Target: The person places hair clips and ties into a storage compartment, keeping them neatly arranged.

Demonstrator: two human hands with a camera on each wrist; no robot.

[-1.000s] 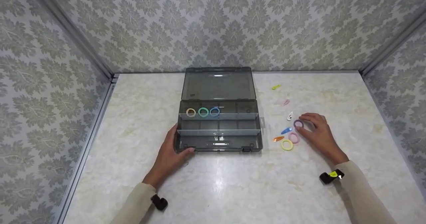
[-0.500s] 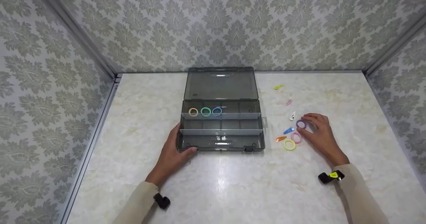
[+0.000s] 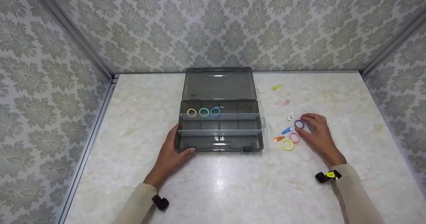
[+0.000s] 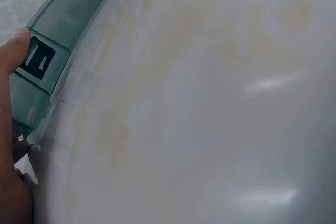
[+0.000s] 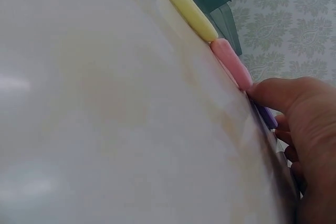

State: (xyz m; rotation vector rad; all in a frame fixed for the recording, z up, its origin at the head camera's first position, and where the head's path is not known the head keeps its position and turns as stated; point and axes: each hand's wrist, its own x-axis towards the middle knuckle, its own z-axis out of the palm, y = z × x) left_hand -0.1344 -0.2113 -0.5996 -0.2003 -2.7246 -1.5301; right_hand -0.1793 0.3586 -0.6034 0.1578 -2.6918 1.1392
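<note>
Purple fabric-look ring-shaped hair band (image 5: pixel 265 115): one, at the pale marbled tabletop (image 3: pixel 213 184), right of the case, just beside the pink band; you cannot tell whether it is raised. Other entries, left to right:

Your left hand (image 3: pixel 171 154): grasping the case's near left corner, thumb over the front edge, fingers along the side

Smoke-grey translucent plastic divided case (image 3: pixel 221 149): lid laid open; probably stiff, light and apt to slide, best steadied at the corner you have

Beige (image 3: pixel 187 112), green (image 3: pixel 200 112) and blue (image 3: pixel 219 112) ring-shaped hair bands: three, in the rear row

Small drop-shaped hair clips: yellow-green (image 3: pixel 277 87), orange (image 3: pixel 279 138), pink (image 3: pixel 286 102), blue (image 3: pixel 287 130), white (image 3: pixel 290 116); loose on the table

Yellow (image 5: pixel 192 14) and pink (image 5: pixel 231 64) fabric-look ring-shaped hair bands: two, near the purple one

Your right hand (image 3: pixel 319 135): pinching the purple band between thumb and fingers, on opposite sides. By judgement: very light, soft, springy, hardly fragile, unlikely to slip. Take hold across its outer rim, lightly; a hard squeeze may fold it oval, and a low grip may drag the pink one along
</note>
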